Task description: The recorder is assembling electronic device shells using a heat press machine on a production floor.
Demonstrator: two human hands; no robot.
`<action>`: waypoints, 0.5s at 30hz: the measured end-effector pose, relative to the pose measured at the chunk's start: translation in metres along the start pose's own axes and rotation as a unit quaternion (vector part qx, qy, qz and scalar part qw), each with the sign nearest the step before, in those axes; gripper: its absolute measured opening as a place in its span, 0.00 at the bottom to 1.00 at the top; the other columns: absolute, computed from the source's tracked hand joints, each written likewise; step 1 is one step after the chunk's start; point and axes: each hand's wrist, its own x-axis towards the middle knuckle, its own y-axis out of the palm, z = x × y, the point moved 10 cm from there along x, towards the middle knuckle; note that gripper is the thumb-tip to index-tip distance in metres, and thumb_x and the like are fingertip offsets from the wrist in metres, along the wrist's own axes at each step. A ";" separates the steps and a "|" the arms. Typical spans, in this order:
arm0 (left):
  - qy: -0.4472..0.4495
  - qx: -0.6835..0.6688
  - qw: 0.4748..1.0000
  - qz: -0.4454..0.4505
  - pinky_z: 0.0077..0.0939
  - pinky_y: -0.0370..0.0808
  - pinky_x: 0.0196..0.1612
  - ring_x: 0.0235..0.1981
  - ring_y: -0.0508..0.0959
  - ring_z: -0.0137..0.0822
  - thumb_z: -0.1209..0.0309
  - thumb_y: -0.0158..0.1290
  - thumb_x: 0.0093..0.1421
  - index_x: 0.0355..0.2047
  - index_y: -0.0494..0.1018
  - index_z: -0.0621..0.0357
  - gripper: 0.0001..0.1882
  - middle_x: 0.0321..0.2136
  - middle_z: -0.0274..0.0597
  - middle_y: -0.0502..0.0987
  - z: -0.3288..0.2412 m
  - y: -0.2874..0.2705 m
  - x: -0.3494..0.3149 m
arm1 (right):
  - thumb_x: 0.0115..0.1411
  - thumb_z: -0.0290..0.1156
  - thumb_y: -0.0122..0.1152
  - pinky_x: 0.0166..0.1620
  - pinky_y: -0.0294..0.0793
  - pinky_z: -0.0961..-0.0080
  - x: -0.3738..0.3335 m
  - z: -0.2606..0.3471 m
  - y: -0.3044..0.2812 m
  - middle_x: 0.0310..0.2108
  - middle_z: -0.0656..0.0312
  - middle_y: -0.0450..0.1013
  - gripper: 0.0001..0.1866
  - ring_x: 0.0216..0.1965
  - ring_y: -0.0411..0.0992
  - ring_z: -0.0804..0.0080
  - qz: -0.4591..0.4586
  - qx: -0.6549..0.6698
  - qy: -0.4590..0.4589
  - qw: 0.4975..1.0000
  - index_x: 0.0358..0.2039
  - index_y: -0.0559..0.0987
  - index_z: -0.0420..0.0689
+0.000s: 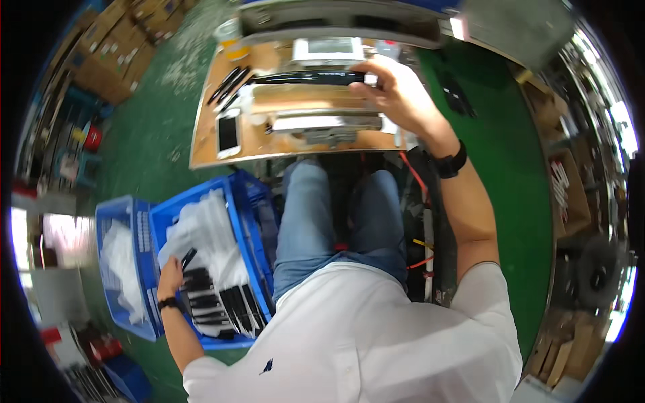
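Note:
My right hand [398, 91] pinches the right end of a long, glossy black strip-like part [302, 78]. It lies level across the far side of the work table, above a tan block-like surface [295, 99]. Down at the left, my left hand [170, 277] is closed around a small black piece [189, 258] over a blue crate [235, 225]. In that crate, several black strips [235, 310] lie in rows beside white wrapping sheets [208, 235]. Whether the small piece is the end of a longer strip cannot be made out.
On the wooden table [201, 144] are a white phone [228, 134], several black strips [228, 84], a metal fixture [328, 124] and a yellow-and-white cup [232, 40]. A second blue crate [138, 269] holds white wrapping. Cardboard boxes [101, 54] stand far left; a grey machine spans the back.

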 end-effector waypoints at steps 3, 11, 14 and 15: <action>-0.053 -0.120 0.991 0.032 0.48 0.77 0.29 0.26 0.82 0.55 0.68 0.54 0.69 0.49 0.69 0.60 0.12 0.33 0.61 0.79 0.001 0.001 0.002 | 0.64 0.35 0.73 0.32 0.70 0.73 -0.052 -0.027 -0.038 0.31 0.58 0.74 0.16 0.27 0.69 0.74 -0.028 0.032 0.059 0.997 0.49 0.84 0.43; 0.125 -0.399 0.898 -0.136 0.25 0.78 0.47 0.42 0.79 0.31 0.82 0.57 0.66 0.56 0.69 0.65 0.18 0.47 0.41 0.75 -0.148 -0.130 0.026 | 0.59 0.41 0.76 0.39 0.76 0.65 -0.282 -0.170 -0.137 0.32 0.54 0.76 0.18 0.33 0.76 0.61 -0.142 -0.128 0.426 0.884 0.37 0.85 0.37; 0.284 -0.410 0.850 -0.171 0.31 0.73 0.63 0.57 0.77 0.35 0.82 0.58 0.67 0.56 0.74 0.67 0.17 0.53 0.43 0.76 -0.275 -0.192 0.027 | 0.59 0.44 0.75 0.40 0.78 0.60 -0.325 -0.191 -0.131 0.33 0.50 0.78 0.21 0.34 0.78 0.55 -0.102 -0.173 0.478 0.855 0.37 0.84 0.36; 0.332 -0.387 0.842 -0.178 0.30 0.74 0.63 0.56 0.77 0.34 0.82 0.59 0.66 0.55 0.75 0.67 0.17 0.52 0.43 0.76 -0.319 -0.210 0.024 | 0.59 0.44 0.75 0.41 0.78 0.59 -0.326 -0.195 -0.124 0.34 0.49 0.78 0.22 0.35 0.78 0.53 -0.085 -0.180 0.477 0.856 0.37 0.83 0.35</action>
